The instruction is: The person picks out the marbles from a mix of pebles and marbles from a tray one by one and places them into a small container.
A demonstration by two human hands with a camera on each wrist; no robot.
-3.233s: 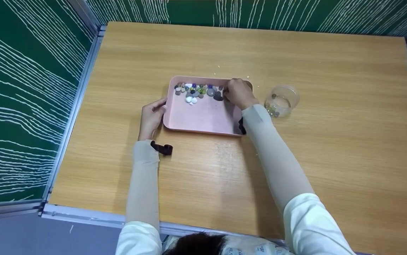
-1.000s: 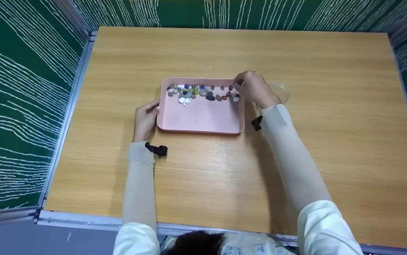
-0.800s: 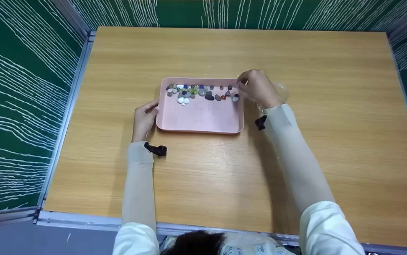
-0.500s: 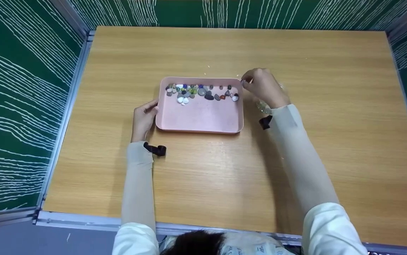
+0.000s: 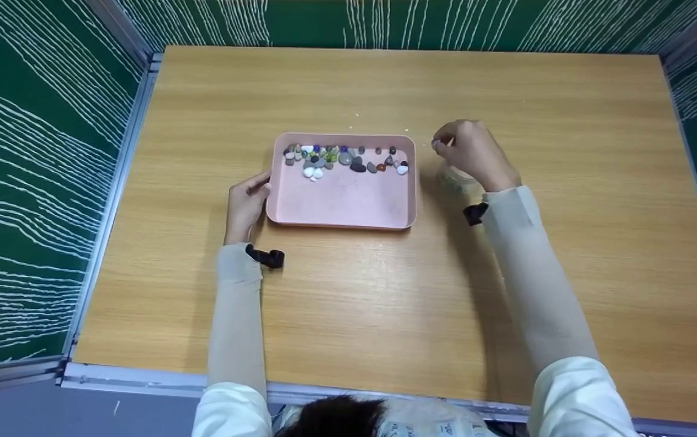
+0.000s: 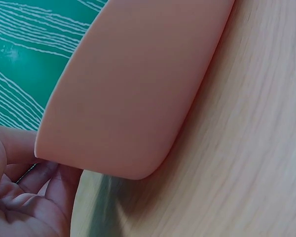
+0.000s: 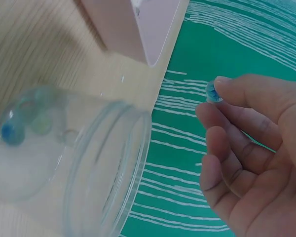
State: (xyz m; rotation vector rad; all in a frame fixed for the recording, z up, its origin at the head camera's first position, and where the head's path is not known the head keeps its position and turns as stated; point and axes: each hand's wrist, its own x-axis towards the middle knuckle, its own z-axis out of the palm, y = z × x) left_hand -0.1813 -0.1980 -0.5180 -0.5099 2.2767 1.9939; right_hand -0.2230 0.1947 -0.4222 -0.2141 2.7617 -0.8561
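A shallow pink tray [image 5: 342, 200] lies on the table, with pebbles and coloured stones [image 5: 345, 158] along its far half. My left hand [image 5: 247, 203] grips the tray's left side; in the left wrist view its fingers lie around the tray's corner. To the right of the tray, my right hand [image 5: 475, 152] pinches a small clear marble [image 7: 213, 91] with blue in it between thumb and forefinger. A clear jar [image 7: 79, 168] stands below this hand, partly hidden by it in the head view. Several marbles [image 7: 12, 132], one of them blue, sit at its bottom.
The wooden table [image 5: 348, 309] bears a few tiny white crumbs [image 5: 357, 115] behind the tray. Green panels with white lines [image 5: 397, 24] enclose it at the back and sides.
My right hand has left the tray's far right corner and moved right to above the jar, still pinching the marble. More stones now show at the tray's right end. The left hand stays.
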